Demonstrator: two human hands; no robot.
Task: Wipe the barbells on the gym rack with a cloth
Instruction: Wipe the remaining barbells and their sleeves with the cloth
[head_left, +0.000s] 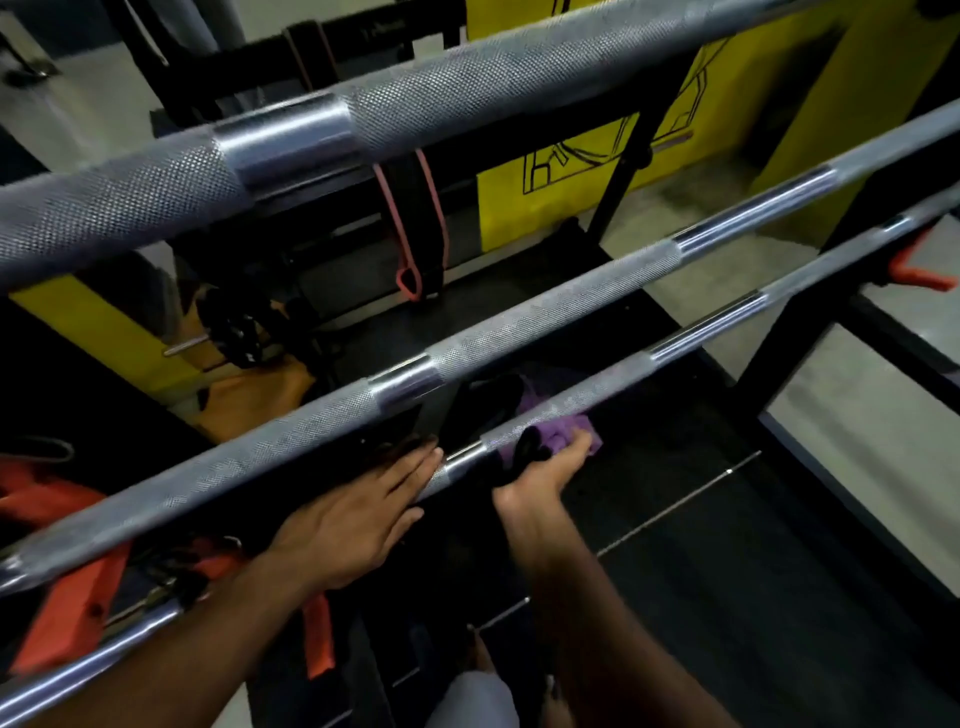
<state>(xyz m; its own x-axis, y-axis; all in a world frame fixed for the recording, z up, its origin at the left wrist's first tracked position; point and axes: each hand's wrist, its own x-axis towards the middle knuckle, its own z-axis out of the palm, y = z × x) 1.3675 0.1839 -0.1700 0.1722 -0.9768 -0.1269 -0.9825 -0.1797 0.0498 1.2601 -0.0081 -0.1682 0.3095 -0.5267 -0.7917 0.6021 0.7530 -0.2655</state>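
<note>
Three steel barbells lie across the rack, running from lower left to upper right: a top barbell (415, 98), a middle barbell (519, 317) and a lowest barbell (691, 332). My right hand (540, 478) grips a purple cloth (561, 434) and presses it around the lowest barbell's knurled part. My left hand (358, 514) lies flat on that same bar just left of the cloth, fingers stretched out and together. The bar's middle is hidden under both hands.
A black rack frame (779, 332) stands at the right. Orange clamps and straps (62, 592) hang at lower left, a red resistance band (410, 280) hangs behind. Yellow wall panels (519, 208) lie beyond. Black rubber floor (701, 545) is below, my knee (472, 696) at the bottom.
</note>
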